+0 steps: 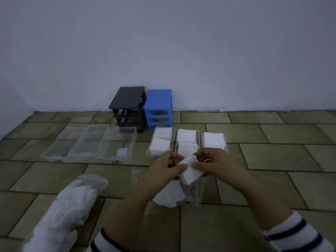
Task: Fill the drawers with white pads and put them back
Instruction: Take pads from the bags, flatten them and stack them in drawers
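Both hands hold a small stack of white pads [190, 170] above the tiled floor. My left hand [163, 170] pinches its left edge and my right hand [218, 165] pinches its right edge. Under them lies a clear bag [192, 195] with more pads. Behind the hands stand three clear drawers holding white pads: a left one [161, 142], a middle one [187, 138] and a right one [213, 140]. Three clear drawers sit further left [58, 148] [89, 140] [120, 144]; the nearest holds one small pad.
A black drawer frame [128, 108] and a blue drawer frame [159, 110] stand against the white wall, their slots without drawers. A full plastic bag of white pads [67, 213] lies at the lower left. Bare tiles stretch to the right.
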